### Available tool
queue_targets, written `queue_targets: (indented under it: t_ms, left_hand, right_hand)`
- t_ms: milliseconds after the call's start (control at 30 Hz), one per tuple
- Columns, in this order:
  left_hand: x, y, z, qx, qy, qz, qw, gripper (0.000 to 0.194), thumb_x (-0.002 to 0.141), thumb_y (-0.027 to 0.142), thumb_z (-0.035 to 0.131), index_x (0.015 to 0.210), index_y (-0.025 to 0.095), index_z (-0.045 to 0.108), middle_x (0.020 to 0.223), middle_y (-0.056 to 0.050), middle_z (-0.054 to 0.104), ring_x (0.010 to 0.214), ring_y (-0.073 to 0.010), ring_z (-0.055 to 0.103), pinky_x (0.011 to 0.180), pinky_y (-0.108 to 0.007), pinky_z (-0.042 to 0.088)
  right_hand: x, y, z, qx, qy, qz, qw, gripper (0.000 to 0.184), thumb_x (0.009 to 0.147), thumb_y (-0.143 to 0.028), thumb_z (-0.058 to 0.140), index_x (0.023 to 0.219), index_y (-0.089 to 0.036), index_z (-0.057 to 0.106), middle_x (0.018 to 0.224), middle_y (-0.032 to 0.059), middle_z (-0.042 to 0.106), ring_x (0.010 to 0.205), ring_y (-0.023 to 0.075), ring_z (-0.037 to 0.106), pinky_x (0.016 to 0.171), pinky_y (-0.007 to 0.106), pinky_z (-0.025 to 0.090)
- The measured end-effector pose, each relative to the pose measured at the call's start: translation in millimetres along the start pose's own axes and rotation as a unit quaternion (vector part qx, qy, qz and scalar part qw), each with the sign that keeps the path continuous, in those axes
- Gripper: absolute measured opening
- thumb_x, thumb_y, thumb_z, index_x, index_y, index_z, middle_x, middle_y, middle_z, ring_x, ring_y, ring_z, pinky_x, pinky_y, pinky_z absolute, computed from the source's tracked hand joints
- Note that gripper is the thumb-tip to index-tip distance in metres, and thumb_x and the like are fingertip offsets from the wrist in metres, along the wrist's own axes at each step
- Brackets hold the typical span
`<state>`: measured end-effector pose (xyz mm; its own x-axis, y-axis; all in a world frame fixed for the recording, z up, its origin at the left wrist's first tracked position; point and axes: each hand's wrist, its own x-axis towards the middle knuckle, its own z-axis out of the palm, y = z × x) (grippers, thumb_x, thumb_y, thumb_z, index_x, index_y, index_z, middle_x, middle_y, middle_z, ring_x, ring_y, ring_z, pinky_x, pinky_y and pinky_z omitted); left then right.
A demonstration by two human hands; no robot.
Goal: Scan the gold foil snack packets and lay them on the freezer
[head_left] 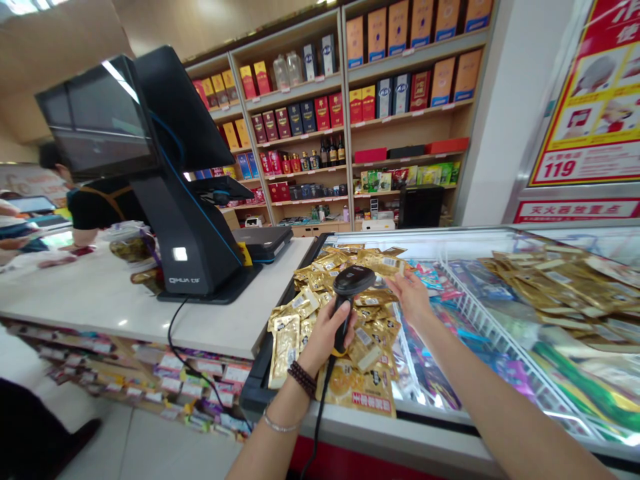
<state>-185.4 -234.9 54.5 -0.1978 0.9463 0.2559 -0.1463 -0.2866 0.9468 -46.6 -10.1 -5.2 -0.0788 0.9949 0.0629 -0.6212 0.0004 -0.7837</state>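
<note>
My left hand [330, 329] is wrapped round the grip of a black corded barcode scanner [353, 280], its head tilted over a heap of gold foil packets [367, 347]. Pinched in the fingers of my right hand [411, 295] is the edge of one gold foil packet [387, 264], just beyond the scanner's head. A barcode label shows on that packet. The heap lies on the left end of a glass-topped freezer. From the scanner's grip a black cable [323, 413] hangs down over the freezer's front edge.
On the white counter [225, 327] at left stands a black checkout terminal [200, 227]. More gold packets [565, 287] lie at right on the freezer [450, 423], which holds colourful packages. Shelves of boxes [310, 117] line the back. A person in black [103, 210] is behind the terminal.
</note>
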Motion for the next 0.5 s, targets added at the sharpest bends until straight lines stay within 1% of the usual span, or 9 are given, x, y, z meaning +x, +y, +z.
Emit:
queue_targets:
  t_ms: [67,133,200,267,300,367,433,500]
  left_hand:
    - [1,0,-0.2,-0.001,0.013,0.000,1.000,0.074,0.080,0.085,0.088,0.107,0.019,0.070,0.074,0.005,0.062,0.043,-0.0061,0.047,0.044,-0.023,0.032]
    - [1,-2,-1.1,-0.004,0.036,0.004,0.999,0.074,0.079,0.086,0.088,0.105,0.020,0.069,0.074,0.005,0.062,0.043,-0.0061,0.046,0.044,-0.022,0.032]
    - [1,-3,-2.9,-0.010,0.067,0.011,0.998,0.074,0.079,0.087,0.087,0.104,0.020,0.068,0.073,0.005,0.062,0.043,-0.0058,0.044,0.043,-0.022,0.031]
    - [0,-4,-5.2,-0.020,0.096,0.013,0.995,0.072,0.083,0.087,0.085,0.102,0.020,0.067,0.071,0.006,0.060,0.042,-0.0054,0.040,0.042,-0.021,0.029]
    - [0,-4,-6.4,-0.019,0.088,0.004,0.996,0.069,0.085,0.084,0.085,0.104,0.020,0.067,0.069,0.006,0.058,0.043,-0.0061,0.041,0.043,-0.021,0.031]
    - [1,-3,-8.1,-0.044,0.107,0.008,0.993,0.066,0.089,0.080,0.084,0.112,0.020,0.068,0.072,0.006,0.059,0.044,-0.0056,0.040,0.043,-0.020,0.032]
    - [1,-1,-8.6,-0.069,0.124,0.005,0.990,0.066,0.088,0.076,0.087,0.122,0.022,0.068,0.075,0.007,0.059,0.044,-0.0061,0.040,0.043,-0.019,0.032]
    - [2,0,-8.1,-0.081,0.137,-0.001,0.987,0.069,0.085,0.073,0.090,0.128,0.023,0.069,0.075,0.007,0.058,0.043,-0.0066,0.041,0.042,-0.020,0.034]
  right_hand:
    - [2,-1,-3,0.001,0.003,0.004,1.000,0.032,0.078,-0.025,0.097,0.094,-0.028,0.070,0.094,-0.0026,0.084,0.090,0.0166,0.085,0.095,0.029,0.074]
    - [6,-5,-7,-0.005,0.014,0.007,1.000,0.027,0.080,-0.023,0.093,0.095,-0.029,0.071,0.092,-0.0035,0.084,0.086,0.0155,0.085,0.090,0.027,0.074]
    - [14,-15,-13,-0.008,0.051,0.008,0.999,0.026,0.081,-0.021,0.091,0.092,-0.029,0.069,0.085,-0.0049,0.082,0.080,0.0145,0.083,0.084,0.023,0.073]
    - [26,-30,-24,0.002,0.107,0.000,0.994,0.026,0.080,-0.017,0.087,0.089,-0.028,0.066,0.079,-0.0052,0.079,0.076,0.0148,0.082,0.077,0.022,0.072]
    - [32,-40,-31,0.005,0.126,-0.010,0.992,0.025,0.080,-0.015,0.085,0.089,-0.028,0.065,0.078,-0.0044,0.078,0.076,0.0158,0.082,0.076,0.022,0.072]
    - [46,-65,-49,0.007,0.153,-0.039,0.987,0.027,0.078,-0.013,0.083,0.090,-0.028,0.064,0.079,-0.0031,0.078,0.079,0.0182,0.083,0.075,0.024,0.073]
    - [59,-95,-73,0.001,0.173,-0.071,0.982,0.031,0.077,-0.012,0.083,0.093,-0.028,0.062,0.080,-0.0031,0.078,0.080,0.0194,0.083,0.075,0.027,0.074]
    - [69,-128,-100,-0.008,0.195,-0.105,0.975,0.037,0.077,-0.012,0.084,0.096,-0.030,0.057,0.081,-0.0054,0.075,0.079,0.0180,0.082,0.076,0.028,0.075]
